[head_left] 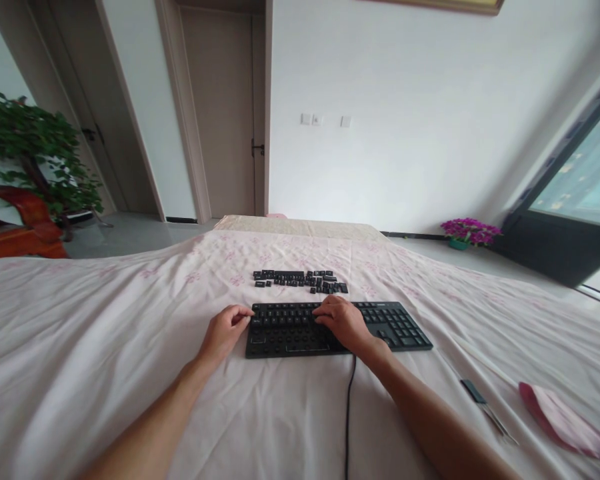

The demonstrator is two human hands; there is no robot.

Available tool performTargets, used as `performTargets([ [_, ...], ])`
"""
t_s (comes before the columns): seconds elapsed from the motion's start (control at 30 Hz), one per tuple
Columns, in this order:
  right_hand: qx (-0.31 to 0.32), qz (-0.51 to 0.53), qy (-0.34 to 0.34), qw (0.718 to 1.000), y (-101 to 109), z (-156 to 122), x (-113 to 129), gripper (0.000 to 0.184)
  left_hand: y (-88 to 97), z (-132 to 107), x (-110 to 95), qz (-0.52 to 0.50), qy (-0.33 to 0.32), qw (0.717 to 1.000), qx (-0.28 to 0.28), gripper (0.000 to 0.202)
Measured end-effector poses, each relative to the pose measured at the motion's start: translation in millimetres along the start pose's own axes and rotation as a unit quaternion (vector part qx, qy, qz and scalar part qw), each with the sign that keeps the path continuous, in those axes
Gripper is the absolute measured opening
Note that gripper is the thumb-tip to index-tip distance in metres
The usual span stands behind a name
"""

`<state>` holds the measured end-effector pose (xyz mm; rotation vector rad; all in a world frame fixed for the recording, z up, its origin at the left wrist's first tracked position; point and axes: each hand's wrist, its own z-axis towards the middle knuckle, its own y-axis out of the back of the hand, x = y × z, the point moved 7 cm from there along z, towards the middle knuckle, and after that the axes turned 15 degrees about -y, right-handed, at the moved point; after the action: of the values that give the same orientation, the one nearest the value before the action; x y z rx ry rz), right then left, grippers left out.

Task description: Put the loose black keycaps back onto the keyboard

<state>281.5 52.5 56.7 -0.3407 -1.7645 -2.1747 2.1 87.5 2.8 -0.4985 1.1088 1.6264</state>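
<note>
A black keyboard (290,333) lies flat on the cloth, its lower left rows bare of keycaps while the upper rows and the number pad carry theirs. At its upper left edge, my left hand (226,328) grips the keyboard with thumb and fingers together. My right hand (344,323) rests over the middle, its fingertips closed and touching the upper key rows near the centre. Whatever sits between those fingertips is hidden. Just beyond the keyboard, several loose black keycaps (290,275) lie in uneven rows.
A pink-patterned cloth (260,413) covers the surface in folds. The keyboard's cable (349,413) runs toward me. To the right lie a keycap puller (485,403) with a dark handle and wire prongs, and a pink cloth piece (565,417).
</note>
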Motion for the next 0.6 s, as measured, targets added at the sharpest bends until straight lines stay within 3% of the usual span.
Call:
performTargets([
  [0.4,-0.010,-0.095,0.055,0.994,0.7,-10.5,22.8,0.017,-0.8,0.0,2.1,-0.003,0.003,1.000,0.001,0.020],
  [0.6,-0.017,-0.118,0.051,0.992,0.2,-10.3,23.4,0.018,-0.9,-0.3,2.7,-0.003,-0.001,1.000,-0.004,0.019],
])
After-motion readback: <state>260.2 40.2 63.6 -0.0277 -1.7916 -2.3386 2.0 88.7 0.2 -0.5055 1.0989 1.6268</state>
